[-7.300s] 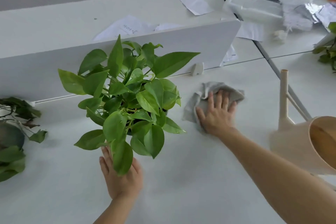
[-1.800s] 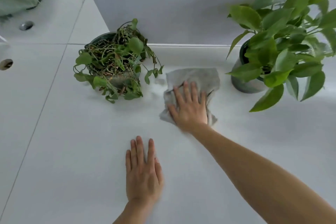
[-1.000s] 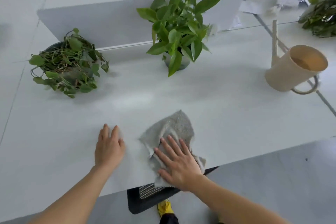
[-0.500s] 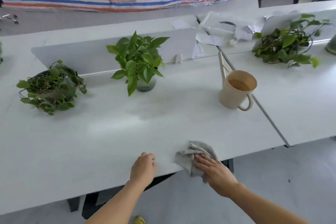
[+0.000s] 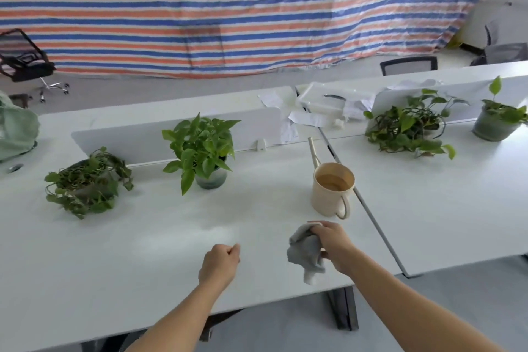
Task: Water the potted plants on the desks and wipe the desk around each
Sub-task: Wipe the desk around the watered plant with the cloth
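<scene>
No text, label, brand or number can be read anywhere. The papers (image 5: 304, 118) on the far side of the worktop (image 5: 143, 237) are too small and blurred to tell if something is written on them.

We see bright, even light; the white surface (image 5: 114, 266) carries a soft glare patch, shadows stay faint, details look soft, and straight edges bow near the borders
</scene>
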A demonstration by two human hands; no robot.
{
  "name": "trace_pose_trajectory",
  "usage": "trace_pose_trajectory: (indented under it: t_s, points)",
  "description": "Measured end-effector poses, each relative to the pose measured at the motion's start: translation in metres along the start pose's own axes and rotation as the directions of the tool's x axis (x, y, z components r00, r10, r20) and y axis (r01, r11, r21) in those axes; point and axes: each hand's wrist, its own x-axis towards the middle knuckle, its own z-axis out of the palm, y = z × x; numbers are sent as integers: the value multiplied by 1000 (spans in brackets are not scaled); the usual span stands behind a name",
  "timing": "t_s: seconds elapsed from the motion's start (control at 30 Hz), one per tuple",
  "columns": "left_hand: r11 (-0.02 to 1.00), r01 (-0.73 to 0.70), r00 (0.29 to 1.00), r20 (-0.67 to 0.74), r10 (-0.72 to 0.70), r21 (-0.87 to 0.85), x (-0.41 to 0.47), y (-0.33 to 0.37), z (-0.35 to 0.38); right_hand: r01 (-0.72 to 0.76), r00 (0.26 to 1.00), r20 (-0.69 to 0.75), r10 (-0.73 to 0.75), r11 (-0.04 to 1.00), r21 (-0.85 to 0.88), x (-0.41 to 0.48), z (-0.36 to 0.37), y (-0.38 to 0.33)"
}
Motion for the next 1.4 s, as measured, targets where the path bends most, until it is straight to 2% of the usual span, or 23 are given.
trace_pose_trajectory:
  t_s: [0.13,0.27,0.4,0.5,0.6,0.7,0.87,1.07,1.2,1.3,1.4]
  points:
    - [996,60,995,-71,-65,-66,12,14,-32,33,999,0,-33,999,37,12,10,-35]
    - [965,143,982,-92,-167,-220,42,8,-67,-14,999,-36,16,997,77,32,30,-63]
    - [816,238,951,-42,-305,-527,89,4,-101,-83,996,-36,84,996,19,57,54,-82]
    - [731,263,934,-24,-357,-629,134,2,-124,-168,985,-39,166,985,-48,92,73,-87]
    - [669,274,921,-12,-390,-691,187,0,-146,-188,981,-68,180,972,-140,135,92,-98]
    - [629,274,916,-2,-401,-727,235,-1,-166,-217,975,-74,210,971,-96,175,119,-111]
    - [557,288,913,50,-404,-779,307,4,-184,-375,926,83,367,917,133,223,180,-127]
    - [444,409,905,290,-312,-797,377,15,-165,-479,877,187,442,774,414,285,225,-135]
    - [502,396,918,317,-239,-769,383,15,-161,-510,856,202,476,716,476,304,221,-143]
    - [545,405,914,341,-219,-735,383,16,-163,-516,850,169,500,719,465,317,209,-148]
    - [546,401,916,338,-217,-735,380,22,-159,-522,845,153,512,731,439,329,196,-153]
